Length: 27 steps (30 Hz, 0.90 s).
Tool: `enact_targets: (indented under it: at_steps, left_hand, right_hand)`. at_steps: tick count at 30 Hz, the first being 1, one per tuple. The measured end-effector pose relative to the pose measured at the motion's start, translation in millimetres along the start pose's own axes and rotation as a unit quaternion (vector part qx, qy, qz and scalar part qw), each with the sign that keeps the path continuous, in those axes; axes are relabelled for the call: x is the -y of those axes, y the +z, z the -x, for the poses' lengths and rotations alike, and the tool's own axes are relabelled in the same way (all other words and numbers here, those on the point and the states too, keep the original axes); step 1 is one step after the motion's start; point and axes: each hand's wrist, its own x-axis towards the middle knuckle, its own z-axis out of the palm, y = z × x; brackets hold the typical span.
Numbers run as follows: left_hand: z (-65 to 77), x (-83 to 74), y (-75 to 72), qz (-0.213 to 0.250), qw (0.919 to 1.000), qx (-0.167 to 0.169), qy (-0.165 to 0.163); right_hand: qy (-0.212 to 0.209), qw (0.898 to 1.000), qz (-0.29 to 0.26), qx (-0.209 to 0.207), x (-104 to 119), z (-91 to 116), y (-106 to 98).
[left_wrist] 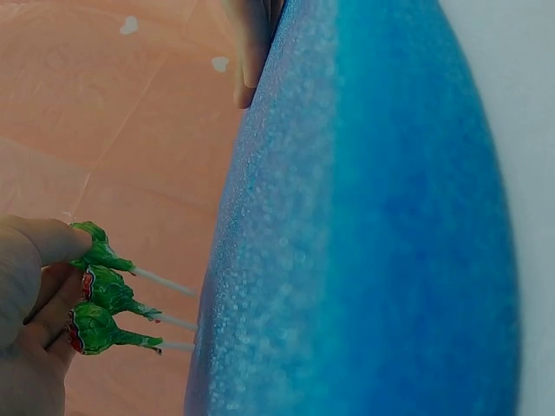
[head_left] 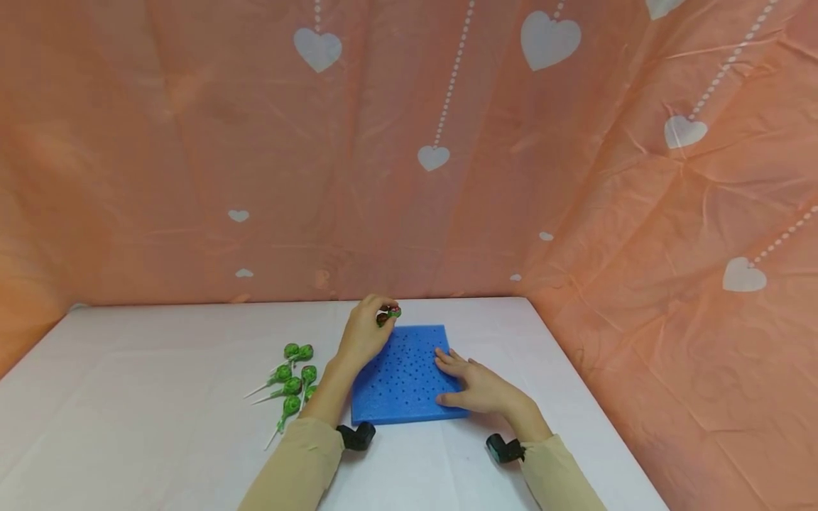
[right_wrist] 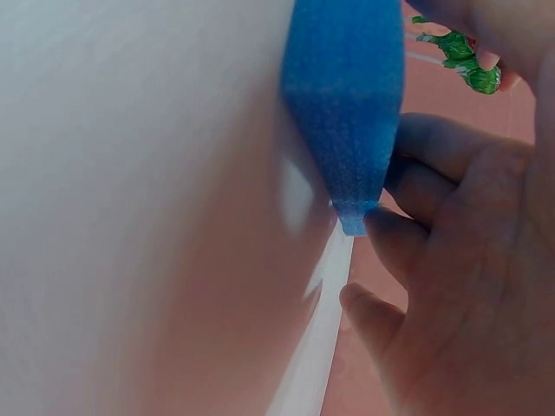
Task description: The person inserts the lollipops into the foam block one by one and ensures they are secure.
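A blue foam board (head_left: 409,376) dotted with small holes lies on the table. At its far left corner my left hand (head_left: 366,332) pinches a green-wrapped lollipop (left_wrist: 102,249) between thumb and fingers. Two more lollipops (left_wrist: 109,291) stand beside it, their white sticks meeting the board's surface in the left wrist view. Whether the pinched one's stick is in a hole I cannot tell. My right hand (head_left: 479,387) rests on the board's right side, fingers spread and fairly straight; in the right wrist view its fingers (right_wrist: 403,243) lie along the board's edge.
Several green lollipops (head_left: 292,387) lie loose on the white tabletop (head_left: 160,397), left of the board and close to my left forearm. Orange cloth (head_left: 383,213) with white hearts hangs behind the table and along its right side.
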Motion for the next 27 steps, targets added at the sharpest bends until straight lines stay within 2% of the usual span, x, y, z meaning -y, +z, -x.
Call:
enact_targets:
  at_steps: [27]
  left_hand:
    - [2.9, -2.8, 3.0, 0.010, 0.9999, 0.000, 0.005]
  right_hand:
    - [0.001, 1.000, -0.001, 0.001, 1.9, 0.8, -0.4]
